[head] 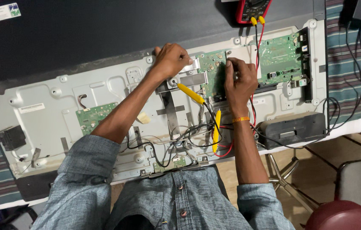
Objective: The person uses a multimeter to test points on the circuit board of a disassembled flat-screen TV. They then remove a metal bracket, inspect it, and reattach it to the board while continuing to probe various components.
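Far left, a small black block sits on the bare metal back panel of an opened flat screen; its make is unclear, and the panel's lower left corner is cut off behind a denim sleeve. Panel is stamped grey sheet metal, ribbed, with screw bosses. A small green circuit board lies partly hidden under the left forearm. Left hand rests at the panel's upper middle, fingers curled together over a silvery foil-taped strip; whether it pinches anything cannot be told, fingertips hidden. Two yellow-handled probes lie loose on the panel between the wrists, black and red leads tangled below. Right hand, orange band at the wrist, presses on the middle green board, fingers bunched; what the tips grip is hidden by the hand itself. Further right, a larger green board with metal connectors. A red multimeter is cut off by the top edge. Below right, a black plastic housing.
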